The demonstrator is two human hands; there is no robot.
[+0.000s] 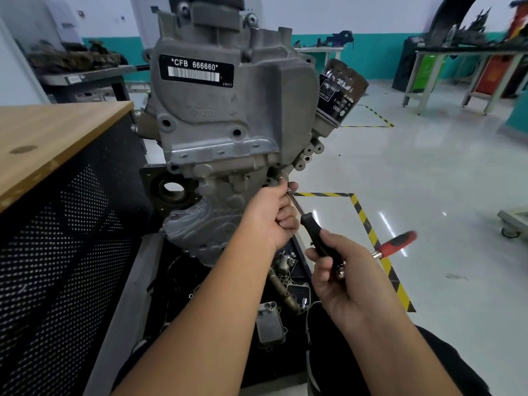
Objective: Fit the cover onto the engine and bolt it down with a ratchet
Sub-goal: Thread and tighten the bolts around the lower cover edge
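The grey cast cover [223, 110], labelled CFB 666660, sits against the upright engine [200, 224] in the middle of the view. My left hand [271, 218] is curled around the metal shaft of a black-handled driver [313, 231], near the tip, at a bolt [280, 178] on the cover's lower right edge. My right hand [343, 278] grips the black handle and also holds a red-handled ratchet [395, 244], which sticks out to the right. Small metal bits show between its fingers.
A black oil filter [340, 92] juts from the engine's right side. A wooden-topped cabinet [57, 132] with perforated black sides stands at left. Loose engine parts [285, 281] lie in the black tray below. Yellow-black floor tape [371, 232] runs at right; workbenches [457, 67] stand at the back.
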